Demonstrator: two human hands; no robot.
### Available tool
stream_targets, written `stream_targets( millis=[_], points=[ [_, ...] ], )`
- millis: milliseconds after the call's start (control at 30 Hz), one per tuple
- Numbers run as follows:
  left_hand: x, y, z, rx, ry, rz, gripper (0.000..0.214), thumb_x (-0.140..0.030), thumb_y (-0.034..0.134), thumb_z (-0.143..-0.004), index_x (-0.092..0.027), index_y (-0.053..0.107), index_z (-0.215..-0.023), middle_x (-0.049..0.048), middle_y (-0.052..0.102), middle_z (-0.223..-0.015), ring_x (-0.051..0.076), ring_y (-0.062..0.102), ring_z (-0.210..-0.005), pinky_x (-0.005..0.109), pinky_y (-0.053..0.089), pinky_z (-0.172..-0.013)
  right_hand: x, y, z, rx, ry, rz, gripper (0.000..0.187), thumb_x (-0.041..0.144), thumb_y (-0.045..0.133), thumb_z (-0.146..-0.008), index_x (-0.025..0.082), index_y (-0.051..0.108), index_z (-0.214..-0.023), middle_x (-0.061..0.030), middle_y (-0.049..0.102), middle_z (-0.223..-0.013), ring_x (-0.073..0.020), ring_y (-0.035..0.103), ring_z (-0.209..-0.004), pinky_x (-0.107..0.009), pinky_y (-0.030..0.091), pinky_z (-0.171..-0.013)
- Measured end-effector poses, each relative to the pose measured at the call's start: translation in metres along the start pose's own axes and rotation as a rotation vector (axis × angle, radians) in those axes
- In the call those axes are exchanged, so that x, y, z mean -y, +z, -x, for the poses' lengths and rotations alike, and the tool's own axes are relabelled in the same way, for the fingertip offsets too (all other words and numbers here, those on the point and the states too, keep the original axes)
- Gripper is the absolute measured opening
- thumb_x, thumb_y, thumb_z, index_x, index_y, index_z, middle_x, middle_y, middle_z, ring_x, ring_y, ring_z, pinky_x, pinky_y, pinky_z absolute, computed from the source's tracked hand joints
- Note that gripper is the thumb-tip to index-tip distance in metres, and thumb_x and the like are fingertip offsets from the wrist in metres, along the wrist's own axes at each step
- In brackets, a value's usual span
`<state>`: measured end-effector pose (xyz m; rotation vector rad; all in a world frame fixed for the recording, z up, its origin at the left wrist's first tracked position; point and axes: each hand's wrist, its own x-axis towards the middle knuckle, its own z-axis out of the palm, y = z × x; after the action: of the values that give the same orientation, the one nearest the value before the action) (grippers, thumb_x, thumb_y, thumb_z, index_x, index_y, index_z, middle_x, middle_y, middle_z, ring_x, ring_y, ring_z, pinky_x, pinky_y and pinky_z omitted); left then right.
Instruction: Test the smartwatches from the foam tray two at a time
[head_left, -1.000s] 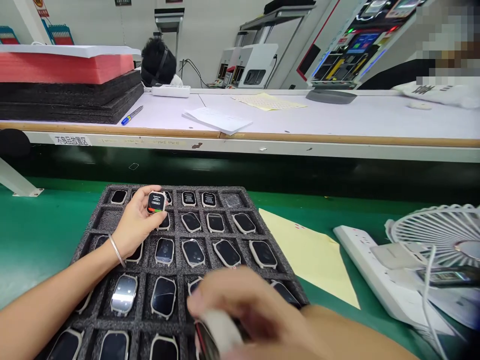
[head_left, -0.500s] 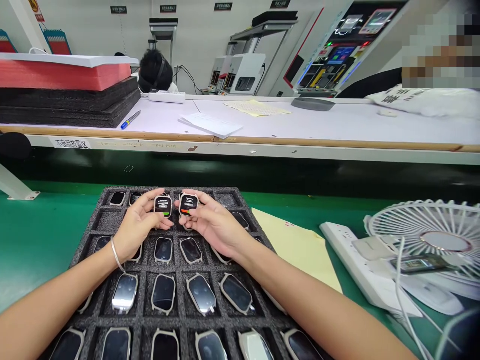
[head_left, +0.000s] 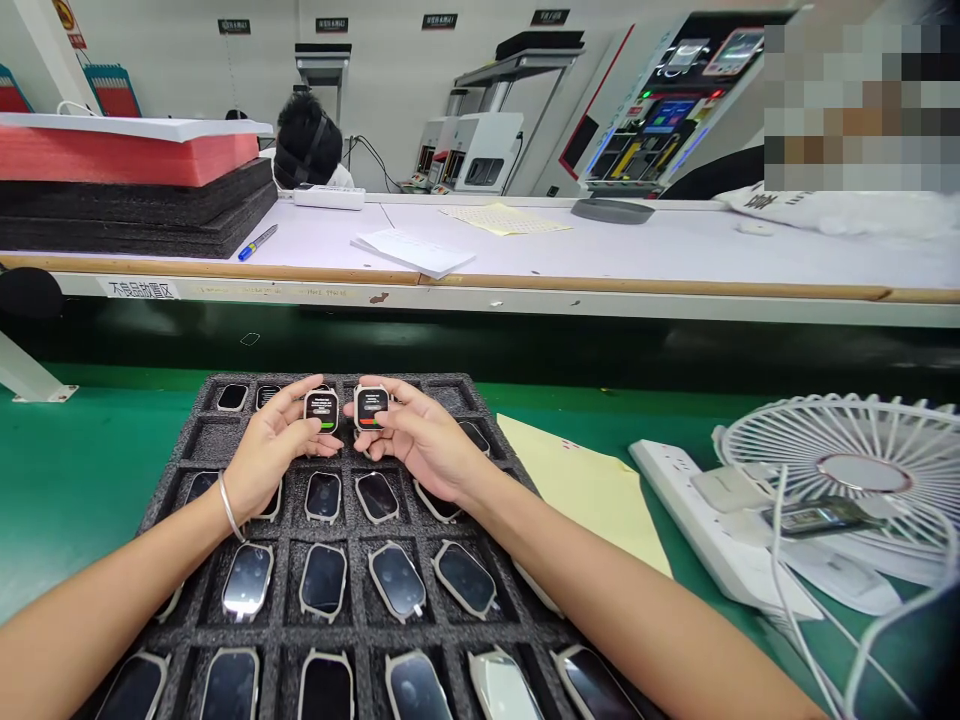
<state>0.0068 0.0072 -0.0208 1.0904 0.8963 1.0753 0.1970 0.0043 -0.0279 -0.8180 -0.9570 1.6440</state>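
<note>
A black foam tray (head_left: 214, 438) with several pockets lies on the green mat, most pockets holding dark-screened watch bodies (head_left: 323, 580). My left hand (head_left: 266, 455) is closed on a lit watch body (head_left: 321, 410) above the tray's far rows. My right hand (head_left: 420, 440) is closed on a second lit watch body (head_left: 370, 406) right beside it. Both screens face me, side by side, each with text and a coloured bar at the bottom. A silver bangle sits on my left wrist.
A yellow paper sheet (head_left: 589, 485) lies right of the tray, then a white power strip (head_left: 705, 510) and a white fan (head_left: 862, 470) with cables. Behind runs a white bench (head_left: 675, 250) with papers, a pen and stacked foam (head_left: 135, 190). Other people sit beyond.
My right hand came up from the near rows of the tray with a watch body and now holds it beside the one in my left hand. The left hand barely moved.
</note>
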Motion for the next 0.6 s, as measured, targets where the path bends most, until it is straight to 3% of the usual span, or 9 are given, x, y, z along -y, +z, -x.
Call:
stream_targets(
  millis=[600],
  points=[
    [0.0002, -0.0007, 0.0003, 0.022, 0.013, -0.010, 0.058, -0.023, 0.072, -0.072, -0.019, 0.054, -0.127, 0.0049, 0.069, -0.100, 0.015, 0.070, -0.068, 0.032, 0.057, -0.071, 0.0004, -0.0019, -0.0020, 0.046, 0.030, -0.021, 0.036, 0.018, 0.068, -0.077, 0.023, 0.058, -0.112, -0.0053, 0.077, -0.098, -0.0143, 0.071, -0.058, -0.023, 0.053, -0.049]
  ],
)
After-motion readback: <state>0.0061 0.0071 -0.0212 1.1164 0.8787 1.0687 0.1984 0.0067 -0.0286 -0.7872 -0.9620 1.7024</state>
